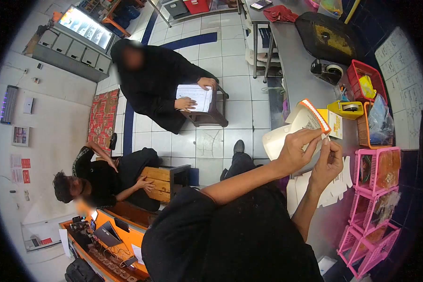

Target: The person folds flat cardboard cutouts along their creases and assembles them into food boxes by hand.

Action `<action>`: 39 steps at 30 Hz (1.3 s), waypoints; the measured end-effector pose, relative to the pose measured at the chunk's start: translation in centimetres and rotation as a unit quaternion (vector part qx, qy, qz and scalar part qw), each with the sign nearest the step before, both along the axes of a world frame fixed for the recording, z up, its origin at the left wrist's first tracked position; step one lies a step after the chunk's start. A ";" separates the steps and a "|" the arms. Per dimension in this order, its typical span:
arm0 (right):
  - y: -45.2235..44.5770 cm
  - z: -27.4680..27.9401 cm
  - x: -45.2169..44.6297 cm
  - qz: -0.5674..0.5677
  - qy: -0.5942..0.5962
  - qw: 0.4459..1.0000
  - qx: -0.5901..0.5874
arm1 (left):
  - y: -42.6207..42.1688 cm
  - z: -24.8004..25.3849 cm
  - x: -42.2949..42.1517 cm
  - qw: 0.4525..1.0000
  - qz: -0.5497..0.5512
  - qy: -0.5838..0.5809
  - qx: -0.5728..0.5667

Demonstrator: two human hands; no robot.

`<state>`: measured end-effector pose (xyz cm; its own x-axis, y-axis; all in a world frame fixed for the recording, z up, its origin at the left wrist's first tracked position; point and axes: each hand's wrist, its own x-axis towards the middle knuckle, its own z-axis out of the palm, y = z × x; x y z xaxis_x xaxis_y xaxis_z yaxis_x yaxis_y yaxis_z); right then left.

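My left hand (297, 151) is closed on a partly folded paperboard box (300, 118), cream inside with an orange and white printed edge. It grips the box near the corner of that edge. My right hand (327, 165) pinches the same corner, its fingertips meeting those of my left hand. The box is held above the grey metal table (293, 70). Flat cream paperboard pieces (339, 185) lie on the table below my hands. Exactly what my right fingertips press between them is partly hidden.
Beyond my hands are a yellow tape dispenser (350, 109), a black tape dispenser (328, 71) and a red basket (365, 75). Pink baskets (369, 207) line the wall side. One person (150, 84) sits at a stool (207, 117); another (96, 174) sits by a wooden stool (156, 184).
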<state>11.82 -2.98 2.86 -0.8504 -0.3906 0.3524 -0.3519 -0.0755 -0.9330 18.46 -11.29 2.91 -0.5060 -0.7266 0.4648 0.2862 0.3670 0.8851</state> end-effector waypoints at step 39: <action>7.7 -0.5 1.6 0.226 -0.388 0.893 -0.005 | -2.2 0.4 4.2 0.860 -0.370 -0.274 0.220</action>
